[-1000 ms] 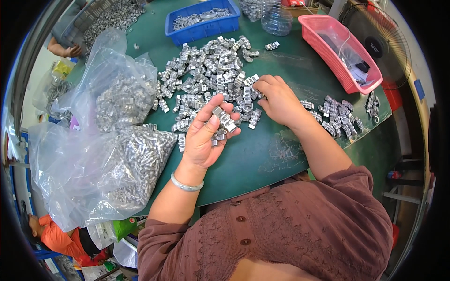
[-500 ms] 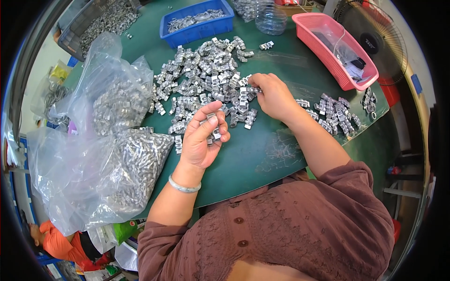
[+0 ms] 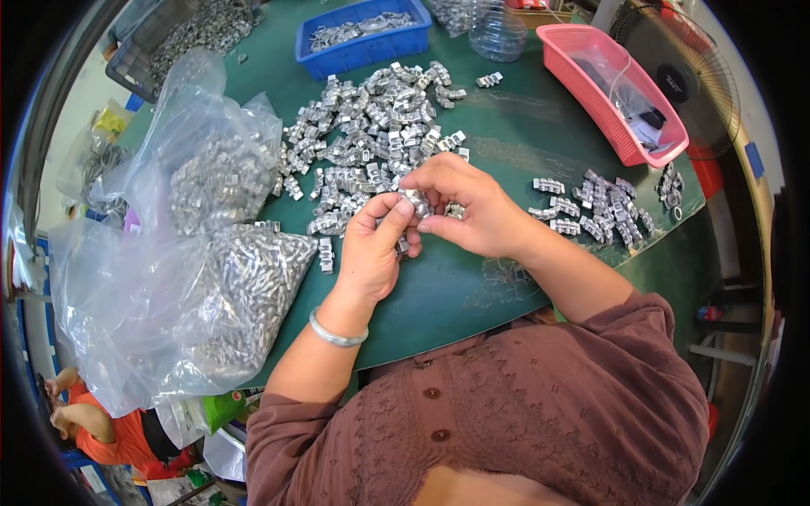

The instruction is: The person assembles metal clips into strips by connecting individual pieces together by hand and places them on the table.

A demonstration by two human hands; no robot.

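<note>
Both my hands meet over the near side of the green table, around small silvery metal clasp-like parts (image 3: 415, 201). My left hand (image 3: 368, 253) has its thumb closed over these parts, with another piece showing by its lower fingers. Against the same parts, the thumb and fingers of my right hand (image 3: 477, 211) are pinched; its fingertips partly hide them. Just beyond my hands spreads a large heap of linked silvery metal parts (image 3: 380, 126). A short strip of them (image 3: 326, 255) lies left of my left hand.
Clear plastic bags (image 3: 253, 295) full of metal parts stand at left. A smaller cluster of linked parts (image 3: 607, 207) lies at right near some loose rings (image 3: 671, 187). Farther back are a blue bin (image 3: 363, 57), a pink basket (image 3: 603, 114) and a fan (image 3: 675, 80). Another person (image 3: 110, 434) is at lower left.
My right hand has come from the heap's right edge toward me and left, and now meets my left hand at the metal parts. The other person's arm has risen.
</note>
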